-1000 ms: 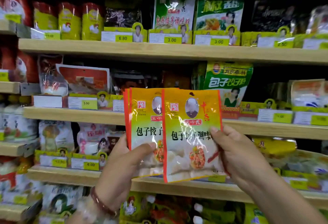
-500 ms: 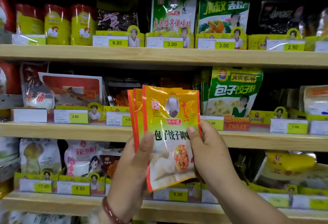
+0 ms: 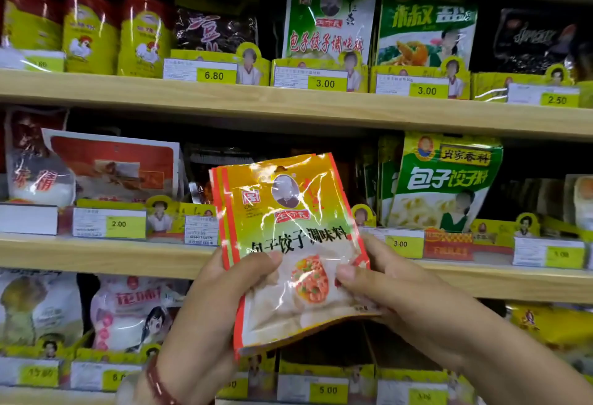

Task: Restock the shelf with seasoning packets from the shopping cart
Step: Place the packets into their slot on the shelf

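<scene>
Wooden store shelving fills the view; the middle shelf (image 3: 96, 255) carries price tags along its front edge and a dark gap directly behind the hands. A small stack of orange-and-yellow seasoning packets (image 3: 288, 228) is held upright in front of that gap, just left of the green dumpling-seasoning bags (image 3: 446, 180). The left hand (image 3: 208, 318) pinches the stack's lower left edge, thumb on the front face. The right hand (image 3: 394, 289) pinches the lower right edge likewise. The shopping cart is not visible. Judged step: squaring the stack before placement. The next move calls for lifting the stack over the price-tag rail and seating it upright in the gap, faces forward.
</scene>
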